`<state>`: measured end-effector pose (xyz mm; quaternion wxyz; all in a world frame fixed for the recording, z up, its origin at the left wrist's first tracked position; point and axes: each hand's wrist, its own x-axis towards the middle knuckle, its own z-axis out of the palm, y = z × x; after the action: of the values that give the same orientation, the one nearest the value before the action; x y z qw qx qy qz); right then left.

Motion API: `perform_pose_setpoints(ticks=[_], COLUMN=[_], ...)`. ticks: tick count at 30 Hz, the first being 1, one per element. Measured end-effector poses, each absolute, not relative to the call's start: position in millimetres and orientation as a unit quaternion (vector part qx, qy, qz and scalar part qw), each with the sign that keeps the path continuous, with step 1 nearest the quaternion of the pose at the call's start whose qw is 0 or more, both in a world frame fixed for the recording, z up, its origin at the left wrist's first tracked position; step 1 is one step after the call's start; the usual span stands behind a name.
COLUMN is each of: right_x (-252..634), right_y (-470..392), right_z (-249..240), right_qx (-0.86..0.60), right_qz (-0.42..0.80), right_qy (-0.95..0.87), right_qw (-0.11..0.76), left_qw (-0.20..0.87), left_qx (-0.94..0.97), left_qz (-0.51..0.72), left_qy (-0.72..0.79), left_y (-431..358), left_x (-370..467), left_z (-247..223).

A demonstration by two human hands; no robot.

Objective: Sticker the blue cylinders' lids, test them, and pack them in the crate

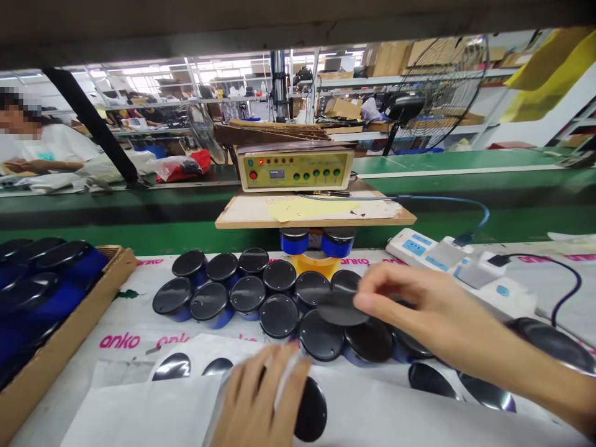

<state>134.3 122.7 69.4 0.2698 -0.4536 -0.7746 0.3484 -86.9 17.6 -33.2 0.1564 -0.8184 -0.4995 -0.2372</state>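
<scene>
My right hand pinches a thin black disc by its edge, over a group of blue round containers with black tops. The disc hides parts of the tops under it. Lower down, my left hand has its fingers over a black round piece at the white sheets; the fingers are blurred, and what they grip, if anything, is hidden. Shiny black discs lie on the sheet to the left, and others to the right.
A cardboard box of blue containers stands at left. Ahead, a yellow control box rests on a wooden board. Power strips and cables lie at right. A person is at the far left. A shelf edge runs overhead.
</scene>
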Motion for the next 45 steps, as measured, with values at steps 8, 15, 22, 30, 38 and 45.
perform_pose_setpoints(ticks=[8, 15, 22, 30, 38, 45], right_x=[105, 108, 108, 107, 104, 104], right_y=[134, 130, 131, 130, 126, 121], right_z=[15, 10, 11, 8, 4, -2], right_qx=[-0.444, -0.461, -0.474, -0.455, -0.445, -0.379], right_qz=[0.363, 0.355, 0.367, 0.313, 0.226, 0.130], right_qy=[-0.780, -0.781, -0.764, -0.809, -0.840, -0.878], right_qw=[0.250, 0.229, 0.237, 0.204, 0.215, 0.262], left_qw=[0.042, 0.007, 0.009, 0.010, 0.008, 0.014], left_qx=[-0.807, -0.798, -0.798, -0.800, -0.798, -0.801], left_qz=[-0.279, -0.290, -0.293, -0.291, -0.292, -0.293], left_qy=[-0.519, -0.528, -0.526, -0.525, -0.527, -0.523], left_y=[74, 70, 74, 72, 72, 73], left_x=[-88, -89, -88, -89, -88, -88], left_z=[-26, -29, -28, -29, -28, -30])
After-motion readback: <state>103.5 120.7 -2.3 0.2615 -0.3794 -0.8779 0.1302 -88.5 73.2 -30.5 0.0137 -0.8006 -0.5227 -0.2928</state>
